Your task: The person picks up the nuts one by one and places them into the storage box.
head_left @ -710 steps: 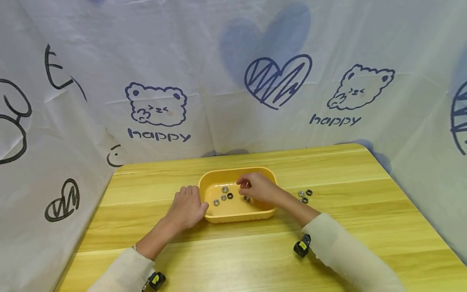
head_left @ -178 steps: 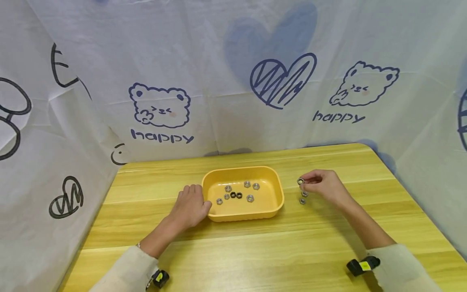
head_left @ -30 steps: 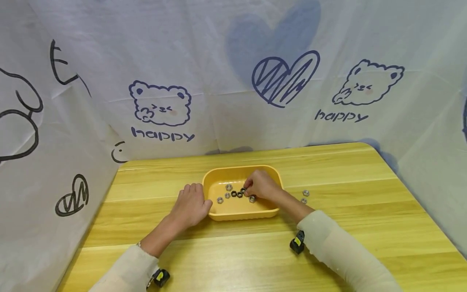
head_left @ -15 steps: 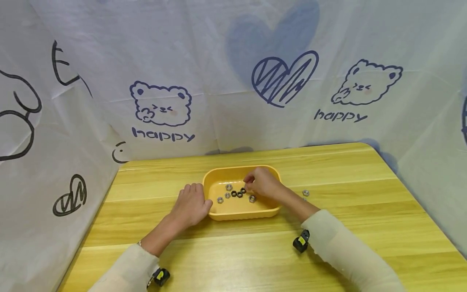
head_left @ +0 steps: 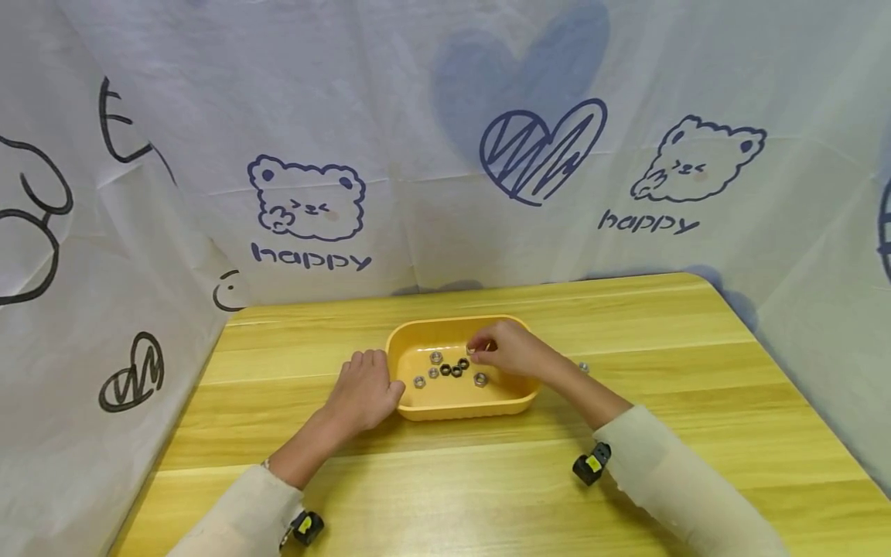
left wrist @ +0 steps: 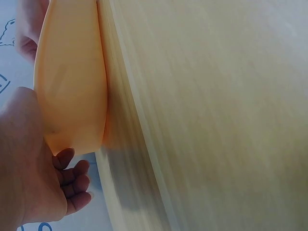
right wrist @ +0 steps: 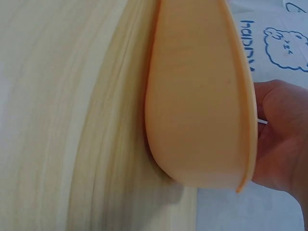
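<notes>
A yellow tray (head_left: 418,412) sits mid-table with several silver and black nuts (head_left: 455,370) on its floor. My left hand (head_left: 380,377) rests against the tray's left end, fingers relaxed and thumb at the near corner. The left wrist view shows that hand (left wrist: 33,173) beside the tray wall (left wrist: 72,86). My right hand (head_left: 479,348) hovers over the tray's right half with loosely curled fingers. I see nothing between them. In the right wrist view that hand (right wrist: 281,139) shows beyond the tray rim (right wrist: 197,96). One silver nut (head_left: 583,367) lies on the table right of the tray.
The wooden table (head_left: 487,480) is fenced at the back and both sides by a white printed cloth (head_left: 418,155). Small black and yellow cameras sit on each wrist, the right one (head_left: 590,464) and the left one (head_left: 303,527).
My right hand set a black nut among the others in the tray, then lifted and drew slightly right. My left hand and the tray stayed put.
</notes>
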The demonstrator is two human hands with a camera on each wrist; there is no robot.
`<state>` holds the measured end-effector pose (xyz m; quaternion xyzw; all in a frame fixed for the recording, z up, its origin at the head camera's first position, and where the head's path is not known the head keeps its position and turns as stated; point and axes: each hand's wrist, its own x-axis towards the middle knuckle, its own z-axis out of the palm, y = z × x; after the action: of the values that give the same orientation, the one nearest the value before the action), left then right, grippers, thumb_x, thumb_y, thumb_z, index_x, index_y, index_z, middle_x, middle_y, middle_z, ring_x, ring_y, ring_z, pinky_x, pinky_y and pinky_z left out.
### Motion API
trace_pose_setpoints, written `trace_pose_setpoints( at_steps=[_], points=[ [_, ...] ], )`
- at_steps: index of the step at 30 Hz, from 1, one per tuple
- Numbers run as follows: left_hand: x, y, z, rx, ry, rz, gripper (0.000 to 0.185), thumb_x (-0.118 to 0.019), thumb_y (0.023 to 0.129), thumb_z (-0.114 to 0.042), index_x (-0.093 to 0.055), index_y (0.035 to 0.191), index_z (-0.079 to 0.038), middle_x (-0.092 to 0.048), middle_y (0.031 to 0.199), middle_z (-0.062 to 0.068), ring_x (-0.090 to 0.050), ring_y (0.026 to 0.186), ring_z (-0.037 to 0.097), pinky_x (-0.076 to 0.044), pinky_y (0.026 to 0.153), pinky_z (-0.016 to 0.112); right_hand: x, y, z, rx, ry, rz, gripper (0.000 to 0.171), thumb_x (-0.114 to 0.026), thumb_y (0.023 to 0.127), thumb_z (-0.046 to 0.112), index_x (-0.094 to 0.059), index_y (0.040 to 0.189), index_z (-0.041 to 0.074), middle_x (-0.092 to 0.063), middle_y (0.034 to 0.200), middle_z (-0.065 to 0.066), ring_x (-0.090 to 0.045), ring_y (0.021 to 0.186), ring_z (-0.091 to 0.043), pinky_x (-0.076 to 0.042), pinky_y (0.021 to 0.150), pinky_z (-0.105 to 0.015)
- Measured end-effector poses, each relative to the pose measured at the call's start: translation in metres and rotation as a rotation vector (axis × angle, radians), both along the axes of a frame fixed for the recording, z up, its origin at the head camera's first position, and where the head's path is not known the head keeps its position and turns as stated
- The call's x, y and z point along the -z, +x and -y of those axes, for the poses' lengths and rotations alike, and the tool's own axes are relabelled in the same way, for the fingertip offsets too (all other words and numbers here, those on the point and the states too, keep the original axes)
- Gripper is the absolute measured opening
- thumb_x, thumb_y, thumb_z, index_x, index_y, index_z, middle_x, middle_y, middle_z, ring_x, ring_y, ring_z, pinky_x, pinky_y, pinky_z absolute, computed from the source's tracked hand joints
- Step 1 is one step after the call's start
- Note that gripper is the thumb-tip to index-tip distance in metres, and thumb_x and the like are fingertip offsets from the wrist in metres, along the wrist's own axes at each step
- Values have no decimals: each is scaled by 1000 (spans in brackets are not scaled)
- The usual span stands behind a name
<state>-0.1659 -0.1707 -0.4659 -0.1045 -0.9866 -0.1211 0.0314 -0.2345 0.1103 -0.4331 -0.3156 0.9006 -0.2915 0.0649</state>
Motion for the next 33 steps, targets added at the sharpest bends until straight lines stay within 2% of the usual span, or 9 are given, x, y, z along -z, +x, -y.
trace_pose_setpoints(
  at_steps=[7,12,15,22,33],
  points=[
    [1,1,0,-3,7,10,29,-50,92,-29,-52,98,-1,-48,89,11,-41,85,28,-33,76,37,-3,5,-15,27,-9,-14,21,-72,96,17,-76,112,4,-77,103,-5,-68,91,-17,-55,80,-33],
    [-1,1,0,-2,-2,9,29,-51,93,-29,-52,98,0,-47,89,11,-41,85,28,-33,76,37,-5,8,-25,49,-29,-31,23,-72,96,18,-74,114,4,-76,107,-6,-67,99,-21,-57,91,-44],
    [-2,1,1,-1,-6,10,29,-51,93,-29,-52,98,0,-47,89,11,-41,85,28,-33,76,37,-8,11,-30,54,-40,-44,24,-73,95,17,-74,115,5,-76,109,-7,-67,100,-23,-57,92,-48],
    [-3,1,0,3,-11,22,30,-51,93,-30,-52,98,0,-48,89,11,-42,85,29,-34,76,37,-8,16,-46,73,-46,-71,26,-71,97,16,-72,120,4,-75,116,-10,-67,106,-27,-56,94,-49],
    [-3,0,0,0,-15,29,31,-50,93,-31,-52,100,-1,-48,90,11,-42,86,28,-34,78,37,-10,19,-69,125,-74,-107,26,-69,97,11,-71,121,1,-74,120,-16,-68,104,-29,-56,93,-51]
  ],
)
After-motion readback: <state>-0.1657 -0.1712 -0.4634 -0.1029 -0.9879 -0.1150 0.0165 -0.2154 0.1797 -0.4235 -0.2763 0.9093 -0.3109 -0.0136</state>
